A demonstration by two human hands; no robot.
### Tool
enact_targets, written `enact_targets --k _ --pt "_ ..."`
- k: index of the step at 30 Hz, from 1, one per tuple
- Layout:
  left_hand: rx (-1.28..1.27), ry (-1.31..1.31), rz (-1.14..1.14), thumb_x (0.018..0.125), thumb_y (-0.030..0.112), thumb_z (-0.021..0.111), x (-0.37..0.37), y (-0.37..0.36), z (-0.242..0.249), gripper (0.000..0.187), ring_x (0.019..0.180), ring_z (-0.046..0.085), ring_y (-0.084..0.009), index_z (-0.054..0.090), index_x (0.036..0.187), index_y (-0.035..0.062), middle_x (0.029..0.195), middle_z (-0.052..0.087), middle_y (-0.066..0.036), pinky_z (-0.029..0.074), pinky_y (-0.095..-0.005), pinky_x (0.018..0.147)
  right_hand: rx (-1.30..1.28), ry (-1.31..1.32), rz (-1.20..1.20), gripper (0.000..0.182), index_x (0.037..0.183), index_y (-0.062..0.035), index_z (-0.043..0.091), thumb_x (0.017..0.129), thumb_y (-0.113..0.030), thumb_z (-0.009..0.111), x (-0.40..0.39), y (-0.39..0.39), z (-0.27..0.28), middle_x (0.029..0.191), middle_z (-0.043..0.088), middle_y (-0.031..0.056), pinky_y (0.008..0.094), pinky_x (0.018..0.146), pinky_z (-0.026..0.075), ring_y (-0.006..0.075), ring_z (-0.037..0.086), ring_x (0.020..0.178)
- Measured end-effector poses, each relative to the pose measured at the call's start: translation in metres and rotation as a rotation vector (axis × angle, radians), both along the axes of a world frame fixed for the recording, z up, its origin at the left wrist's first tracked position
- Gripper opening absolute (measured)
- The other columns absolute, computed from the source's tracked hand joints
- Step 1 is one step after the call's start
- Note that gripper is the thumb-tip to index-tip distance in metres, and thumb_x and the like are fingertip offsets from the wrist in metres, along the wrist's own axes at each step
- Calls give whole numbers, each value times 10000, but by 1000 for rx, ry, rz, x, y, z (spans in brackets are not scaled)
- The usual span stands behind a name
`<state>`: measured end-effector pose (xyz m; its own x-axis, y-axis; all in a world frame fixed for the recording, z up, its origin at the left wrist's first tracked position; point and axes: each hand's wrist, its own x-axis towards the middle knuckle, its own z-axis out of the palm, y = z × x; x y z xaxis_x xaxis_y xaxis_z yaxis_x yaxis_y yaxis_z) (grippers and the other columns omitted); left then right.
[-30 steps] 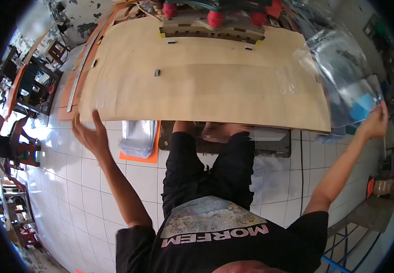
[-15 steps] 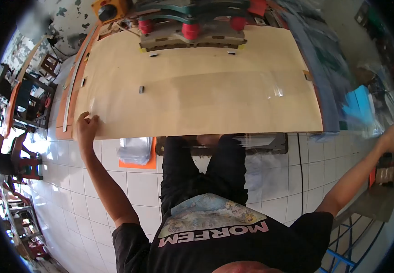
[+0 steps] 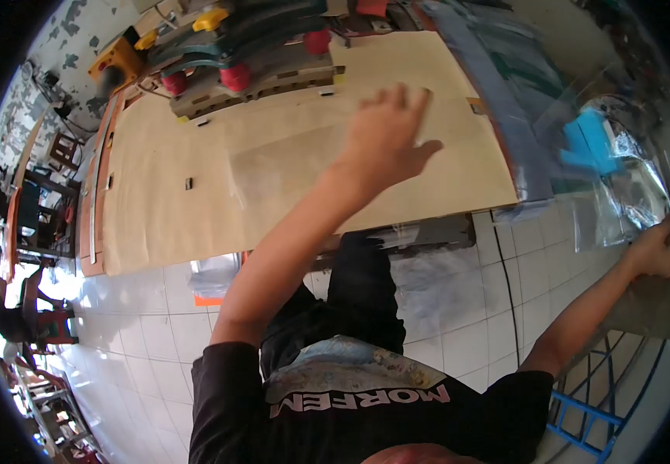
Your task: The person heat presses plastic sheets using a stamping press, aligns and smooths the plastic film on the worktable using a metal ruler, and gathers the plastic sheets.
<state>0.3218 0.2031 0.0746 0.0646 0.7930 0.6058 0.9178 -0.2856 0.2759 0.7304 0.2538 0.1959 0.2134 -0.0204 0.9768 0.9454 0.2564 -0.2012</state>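
Note:
My left hand point(image 3: 385, 139) is over the right part of a tan board point(image 3: 157, 209), its fingers spread and holding nothing. To the left of its wrist, a clear plastic sheet point(image 3: 273, 162) lies on the board. Out at the far right, my right hand point(image 3: 656, 247) has its fingers closed on the edge of a clear plastic sheet point(image 3: 637, 185), which is wrinkled and shiny. A bright blue piece point(image 3: 592, 143) sits among the plastic there. Small dark blocks point(image 3: 189, 183) dot the board's surface.
A press-like machine with red knobs point(image 3: 236, 77) stands at the board's back edge. A metal strip point(image 3: 99, 185) runs along the left side. Below the right hand is a blue metal frame point(image 3: 586, 417). A black cable point(image 3: 509, 294) crosses the tiled floor.
My left hand has left the board's front left corner and moved right and farther back, its fingers spreading. The view has turned. My right hand stays at the plastic on the right.

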Motion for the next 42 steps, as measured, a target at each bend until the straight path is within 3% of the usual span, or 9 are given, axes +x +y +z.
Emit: enact_targets --k 3,9,11,21,26,30,34,36,42 --pt "-175 234 -123 774 405 688 56 61 -21 552 1026 578 -327 554 1184 60 1108 559 -167 479 -432 832 2 -120 45 122 910 -28 732 863 -34 620 29 -16 5 995 699 100 309 683 559 180 662 891" --pt "-544 231 77 797 468 644 113 138 -38 490 985 613 -243 620 1111 92 1152 567 -80 510 -403 694 -42 312 152 140 967 -56 721 867 -53 622 -9 -64 14 1030 683 119 320 524 594 190 667 888" --pt "-631 188 129 852 477 584 120 144 -35 510 1087 579 -276 573 1194 99 1179 575 -90 479 -418 844 -45 132 64 133 956 -30 714 869 -46 616 9 -70 15 1024 682 125 304 530 612 204 672 874" --pt "-446 262 -41 826 274 612 127 162 -64 309 1000 632 -285 625 1051 63 1094 627 -127 525 -405 808 -29 -66 -81 140 951 -1 707 879 -58 601 37 -77 10 1007 685 119 297 502 612 211 676 795" --pt "-102 -317 -111 783 155 603 94 126 -3 191 772 681 -315 671 845 -12 854 685 -173 551 -394 729 -64 7 -84 146 954 -45 720 884 -72 595 22 -69 15 1018 687 92 284 501 602 185 671 790" --pt "264 -930 -252 758 79 643 29 26 45 127 667 693 -238 674 787 -41 721 674 -184 547 -304 632 -109 -69 -113 147 939 -37 727 876 -51 594 12 -54 16 1017 692 80 277 569 597 166 669 829" --pt "198 -1265 -9 814 150 727 -41 -81 28 281 802 686 -179 643 966 -70 873 694 -124 543 -262 688 66 -299 62 153 906 -19 732 861 8 588 -16 -30 13 1015 695 95 285 702 574 192 675 866" --pt "255 -1272 76 836 168 711 -73 -112 -17 426 824 683 -223 546 1133 -89 1048 630 -184 555 -280 754 86 -333 235 205 931 -26 730 850 67 566 -34 -21 11 1003 699 111 301 811 545 205 672 919" --pt "5 -1397 351 883 229 652 -108 -186 -47 558 834 672 -243 403 1304 -40 1079 587 -199 575 -317 704 -148 -488 358 196 995 -17 705 870 40 564 -90 -13 51 1074 684 88 285 867 522 176 652 978"
